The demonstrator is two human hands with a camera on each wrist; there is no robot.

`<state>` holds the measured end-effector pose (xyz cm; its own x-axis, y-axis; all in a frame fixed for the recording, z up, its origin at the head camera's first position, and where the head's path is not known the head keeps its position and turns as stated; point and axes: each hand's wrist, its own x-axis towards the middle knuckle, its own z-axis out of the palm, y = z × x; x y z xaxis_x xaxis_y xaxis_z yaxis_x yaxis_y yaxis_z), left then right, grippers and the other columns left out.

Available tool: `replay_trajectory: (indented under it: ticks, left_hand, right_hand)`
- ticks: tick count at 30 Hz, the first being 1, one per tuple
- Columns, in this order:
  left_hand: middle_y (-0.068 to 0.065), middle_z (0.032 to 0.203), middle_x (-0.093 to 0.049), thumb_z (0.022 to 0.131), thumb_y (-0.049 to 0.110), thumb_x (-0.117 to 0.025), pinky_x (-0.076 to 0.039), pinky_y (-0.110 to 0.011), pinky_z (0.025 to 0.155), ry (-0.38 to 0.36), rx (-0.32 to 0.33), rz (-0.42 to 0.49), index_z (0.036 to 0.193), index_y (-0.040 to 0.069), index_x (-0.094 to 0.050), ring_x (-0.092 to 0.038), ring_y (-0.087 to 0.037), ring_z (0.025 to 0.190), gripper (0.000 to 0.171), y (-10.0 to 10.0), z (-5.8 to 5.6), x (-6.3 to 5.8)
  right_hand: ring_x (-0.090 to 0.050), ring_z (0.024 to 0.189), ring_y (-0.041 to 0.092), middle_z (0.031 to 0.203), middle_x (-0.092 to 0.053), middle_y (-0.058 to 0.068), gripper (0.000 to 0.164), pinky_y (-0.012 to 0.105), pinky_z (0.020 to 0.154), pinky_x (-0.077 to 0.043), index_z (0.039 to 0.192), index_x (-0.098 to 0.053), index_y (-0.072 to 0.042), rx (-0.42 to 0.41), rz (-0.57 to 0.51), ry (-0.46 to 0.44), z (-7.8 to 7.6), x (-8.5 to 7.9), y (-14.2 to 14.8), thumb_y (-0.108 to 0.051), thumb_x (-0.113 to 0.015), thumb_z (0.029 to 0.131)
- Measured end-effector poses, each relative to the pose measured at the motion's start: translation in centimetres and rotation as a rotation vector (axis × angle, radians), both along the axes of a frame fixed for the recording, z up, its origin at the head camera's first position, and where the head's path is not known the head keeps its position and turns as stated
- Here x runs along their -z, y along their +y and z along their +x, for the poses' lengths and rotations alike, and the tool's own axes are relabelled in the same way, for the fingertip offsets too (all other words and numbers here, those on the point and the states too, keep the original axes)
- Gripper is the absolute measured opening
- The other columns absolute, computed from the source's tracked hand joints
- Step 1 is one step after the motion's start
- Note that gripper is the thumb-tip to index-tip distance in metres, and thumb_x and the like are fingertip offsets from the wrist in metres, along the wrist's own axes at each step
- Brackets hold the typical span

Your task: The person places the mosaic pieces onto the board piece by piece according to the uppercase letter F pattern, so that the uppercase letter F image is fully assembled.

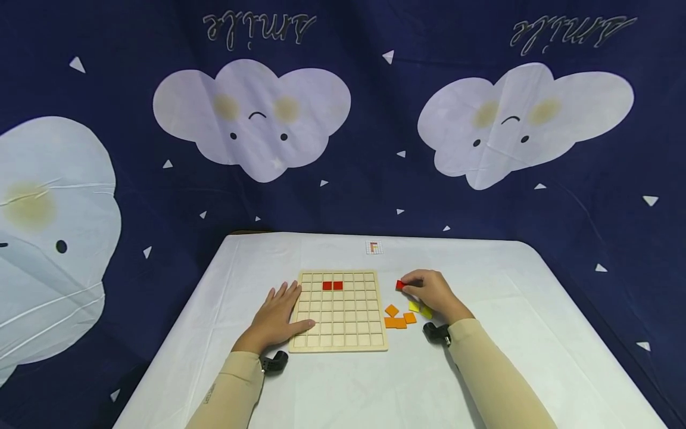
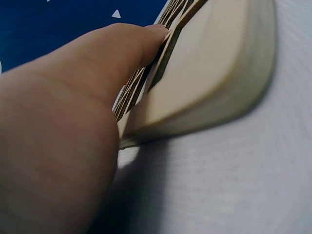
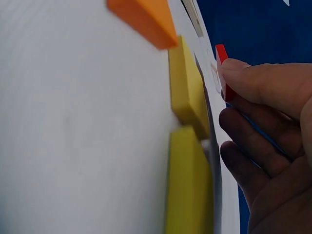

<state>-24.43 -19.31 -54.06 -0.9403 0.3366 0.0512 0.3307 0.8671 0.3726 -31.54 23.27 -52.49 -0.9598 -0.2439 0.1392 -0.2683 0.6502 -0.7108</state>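
My right hand [image 1: 431, 291] pinches a red square tile [image 1: 399, 285] between thumb and fingers, to the right of a wooden grid board [image 1: 343, 314]. In the right wrist view, the red tile [image 3: 224, 73] stands on edge at the thumb tip, and the other fingers are loosely bent. My left hand [image 1: 275, 316] rests on the board's left edge, fingers spread and thumb lying over the grid. The left wrist view has the thumb [image 2: 131, 44] against the board's rim [image 2: 204, 83]. Two red tiles [image 1: 332, 286] sit side by side in the grid's upper rows.
Several orange tiles [image 1: 395, 323] lie on the white table just right of the board. Two yellow tiles [image 1: 414, 306] lie under the right wrist. Behind the board is a small card [image 1: 374, 247] with a coloured grid pattern. A dark blue cloth [image 1: 375, 190] hangs behind the table.
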Motion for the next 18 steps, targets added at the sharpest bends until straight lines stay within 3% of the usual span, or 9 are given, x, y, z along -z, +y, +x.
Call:
replay_trajectory:
  ticks: [18]
  left_hand:
    - [-0.013,0.172,-0.022,0.091,0.075,-0.063,-0.002,-0.051,0.127,-0.009,-0.003,0.001,0.166,0.003,-0.029,-0.01,-0.033,0.159,0.109,-0.1,-0.2,0.3]
  right_hand:
    - [-0.066,0.117,0.029,0.115,-0.076,0.003,0.014,0.051,0.108,-0.049,0.107,-0.084,-0.012,-0.054,-0.03,-0.01,-0.4,-0.5,-3.0,-0.007,-0.081,0.094]
